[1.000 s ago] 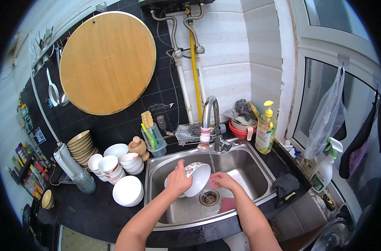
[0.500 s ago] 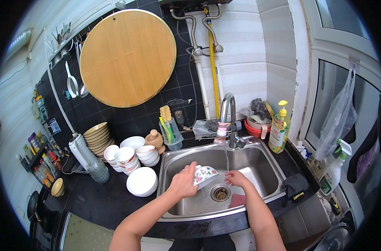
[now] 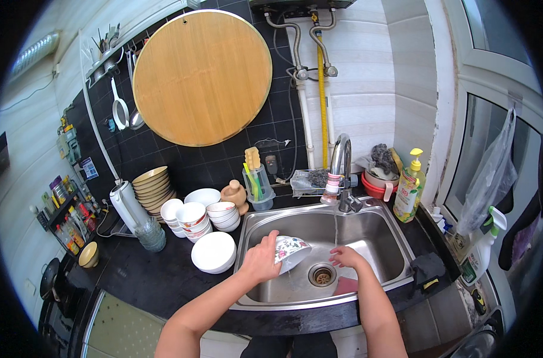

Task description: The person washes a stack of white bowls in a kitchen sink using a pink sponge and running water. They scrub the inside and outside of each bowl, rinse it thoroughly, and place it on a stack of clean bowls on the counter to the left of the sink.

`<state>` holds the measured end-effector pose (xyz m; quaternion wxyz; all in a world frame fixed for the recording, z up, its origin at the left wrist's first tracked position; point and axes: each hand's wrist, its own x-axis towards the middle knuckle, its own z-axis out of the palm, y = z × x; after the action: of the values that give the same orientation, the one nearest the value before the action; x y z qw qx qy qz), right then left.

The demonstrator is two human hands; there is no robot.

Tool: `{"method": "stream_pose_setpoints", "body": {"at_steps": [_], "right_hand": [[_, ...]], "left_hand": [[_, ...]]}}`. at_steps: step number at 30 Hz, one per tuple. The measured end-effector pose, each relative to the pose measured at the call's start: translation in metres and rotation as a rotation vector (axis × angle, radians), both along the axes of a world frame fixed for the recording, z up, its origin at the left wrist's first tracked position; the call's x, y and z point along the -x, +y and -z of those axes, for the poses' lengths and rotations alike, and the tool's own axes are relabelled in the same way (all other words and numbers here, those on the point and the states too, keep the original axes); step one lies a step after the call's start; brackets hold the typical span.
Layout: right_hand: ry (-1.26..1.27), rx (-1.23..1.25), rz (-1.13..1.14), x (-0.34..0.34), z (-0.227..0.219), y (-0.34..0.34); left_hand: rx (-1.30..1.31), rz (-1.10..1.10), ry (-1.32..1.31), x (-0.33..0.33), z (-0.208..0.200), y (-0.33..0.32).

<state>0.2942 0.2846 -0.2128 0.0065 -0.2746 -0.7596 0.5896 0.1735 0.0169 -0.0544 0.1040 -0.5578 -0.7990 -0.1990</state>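
Over the left half of the steel sink, my left hand grips a white bowl with a floral pattern by its rim. The bowl is tilted on its side. My right hand hovers just right of the bowl, close to the falling water, with its fingers loosely apart and nothing in them. A thin stream runs from the chrome faucet. Below my hands are the drain strainer and a pinkish cloth, partly covered by my right wrist.
Left of the sink stand white bowl stacks, tan bowls, and a clear utensil holder. At the right are a dish soap bottle, a dark cloth and a spray bottle. A red basin sits behind the sink.
The whole view has shifted, so the surroundings appear farther right. My left hand still holds the tilted bowl, and my right hand remains beside the water stream.
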Motion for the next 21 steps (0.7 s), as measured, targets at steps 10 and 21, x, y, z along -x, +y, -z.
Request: {"method": "stream_pose_setpoints", "body": {"at_steps": [10, 21], "right_hand": [[-0.01, -0.01, 0.004, -0.001, -0.001, -0.001], [-0.084, -0.048, -0.017, 0.003, 0.015, -0.001]], "left_hand": [[-0.496, -0.243, -0.716, 0.092, 0.042, -0.037], [-0.563, -0.608, -1.13, 0.157, 0.009, -0.133]]}}
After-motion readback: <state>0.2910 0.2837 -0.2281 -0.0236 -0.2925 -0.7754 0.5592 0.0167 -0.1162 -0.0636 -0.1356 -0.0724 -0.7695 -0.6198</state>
